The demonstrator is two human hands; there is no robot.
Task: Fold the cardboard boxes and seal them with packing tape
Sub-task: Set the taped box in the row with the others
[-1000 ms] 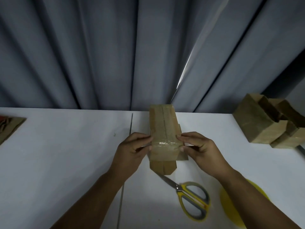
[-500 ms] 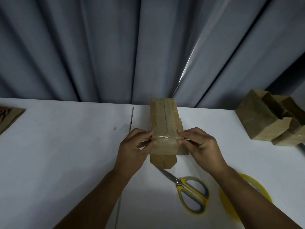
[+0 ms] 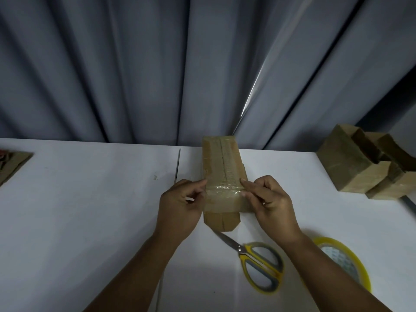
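Status: 1 long cardboard box (image 3: 221, 174) is folded up and lies mid-table (image 3: 90, 210), long axis pointing away from the person, far end at the table's back edge by the grey curtain (image 3: 135, 64). 1 strip of clear tape (image 3: 225, 192) runs across its top close to the near end, over the lengthwise seam. Left hand (image 3: 180, 206) clasps the box's left side at the strip, fingers curled, index tip on the top edge. Right hand (image 3: 270, 203) does the same on the right side, index and thumb on the strip's end. My read: both are pressing the tape ends down the sides, so this strip is nearly finished. Left to do on this box, as far as I can see: the near-end flap (image 3: 221, 221) sticks out flat on the table, not taped; the rest of the top seam looks bare, though glare makes that hard to tell. Yellow-handled scissors (image 3: 254, 260) lie just behind the near end, tape roll (image 3: 358, 270) by the right forearm, both untouched and in reach. At least 2 folded boxes (image 3: 351, 163) sit at far right; sealed or not, cannot tell. Flat cardboard (image 3: 11, 165) at the left edge probably waits for folding.
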